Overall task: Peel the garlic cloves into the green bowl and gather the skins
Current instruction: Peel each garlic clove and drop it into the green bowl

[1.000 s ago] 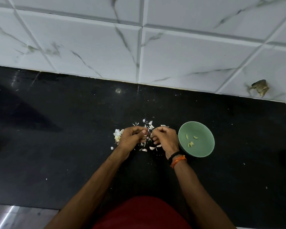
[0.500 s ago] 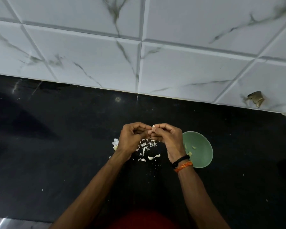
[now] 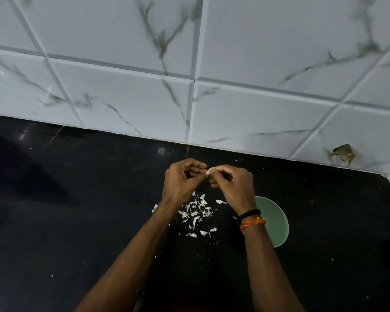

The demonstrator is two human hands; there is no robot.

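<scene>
Left hand (image 3: 182, 181) and right hand (image 3: 232, 185) both pinch one garlic clove (image 3: 209, 171) above the black worktop (image 3: 77, 221). Skins (image 3: 196, 212) lie beneath; green bowl (image 3: 276, 221) at 4 o'clock, under the right wrist

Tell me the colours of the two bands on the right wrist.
One black band and one orange, clearest in the head view.

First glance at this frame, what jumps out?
The two hands, left hand and right hand, meet above the black counter at frame centre, pinching a small pale garlic clove between their fingertips. Right below them lies a scatter of white garlic skins on the counter. The green bowl sits at the right, half hidden behind the right wrist with its black and orange bands.
</scene>
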